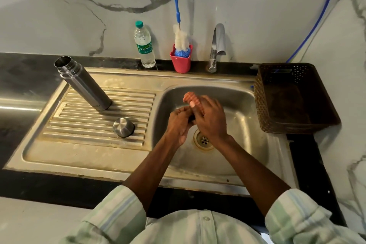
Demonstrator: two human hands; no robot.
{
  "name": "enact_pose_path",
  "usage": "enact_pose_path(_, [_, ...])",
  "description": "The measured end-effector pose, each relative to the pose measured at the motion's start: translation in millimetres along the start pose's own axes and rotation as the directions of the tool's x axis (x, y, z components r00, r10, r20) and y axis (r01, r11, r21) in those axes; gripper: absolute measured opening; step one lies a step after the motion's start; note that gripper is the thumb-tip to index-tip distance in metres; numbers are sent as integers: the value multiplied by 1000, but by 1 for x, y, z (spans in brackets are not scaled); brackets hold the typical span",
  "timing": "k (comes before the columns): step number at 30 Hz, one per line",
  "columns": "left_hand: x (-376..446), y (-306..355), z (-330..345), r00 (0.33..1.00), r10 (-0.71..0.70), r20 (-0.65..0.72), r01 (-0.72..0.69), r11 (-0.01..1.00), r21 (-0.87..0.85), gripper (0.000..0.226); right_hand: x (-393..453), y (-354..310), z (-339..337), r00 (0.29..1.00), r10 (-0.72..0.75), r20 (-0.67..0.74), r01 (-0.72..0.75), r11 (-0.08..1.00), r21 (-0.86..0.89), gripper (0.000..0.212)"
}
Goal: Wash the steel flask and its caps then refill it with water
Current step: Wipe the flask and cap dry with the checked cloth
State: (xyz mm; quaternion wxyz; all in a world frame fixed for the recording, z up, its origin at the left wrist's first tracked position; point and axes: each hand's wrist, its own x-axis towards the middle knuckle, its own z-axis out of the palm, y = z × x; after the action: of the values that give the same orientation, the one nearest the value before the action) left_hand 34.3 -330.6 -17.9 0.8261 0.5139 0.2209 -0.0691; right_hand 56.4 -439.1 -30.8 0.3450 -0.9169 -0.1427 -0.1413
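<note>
The open steel flask stands upright on the ribbed drainboard, with a steel cap upside down in front of it. Over the sink basin my hands are pressed together. My right hand grips an orange scrub sponge. My left hand curls around a small dark thing, mostly hidden between the palms; I cannot tell what it is.
A plastic water bottle, a red cup with a blue-handled bottle brush, and the tap line the back edge. A brown perforated basket sits right of the basin. No water runs from the tap.
</note>
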Motion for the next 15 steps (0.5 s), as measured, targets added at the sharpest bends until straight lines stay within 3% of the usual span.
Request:
enact_pose_path(2, [-2, -3, -1, 998, 45, 35, -45, 999, 8, 13, 13, -5, -6, 942, 324, 85, -333, 929, 160, 41])
enact_pose_path(3, [-3, -4, -2, 996, 77, 46, -77, 997, 6, 11, 21, -6, -8, 851, 484, 203, -524, 811, 260, 41])
enact_pose_path(4, [-4, -4, -3, 991, 120, 63, -120, 993, 0, 8, 30, -5, -11, 712, 593, 376, -703, 611, 365, 41])
enact_pose_path(6, [-5, -6, -5, 962, 244, 119, -250, 968, 30, 10, 39, 3, -22, 460, 560, 689, -884, 220, 412, 44])
enact_pose_path(8, [-5, -8, -8, 923, 346, 172, -369, 920, 131, 21, 41, 6, -35, 398, 455, 797, -913, 107, 394, 42])
enact_pose_path(11, [0, -13, -14, 862, 454, 228, -505, 813, 290, 29, 39, -1, -38, 442, 522, 729, -889, 151, 431, 38])
enact_pose_path(13, [2, -14, -17, 854, 474, 214, -519, 791, 323, 33, 33, -9, -36, 588, 586, 558, -802, 338, 492, 36])
enact_pose_path(15, [1, -11, -17, 880, 449, 157, -475, 846, 243, 33, 21, -18, -33, 754, 535, 383, -654, 549, 521, 34])
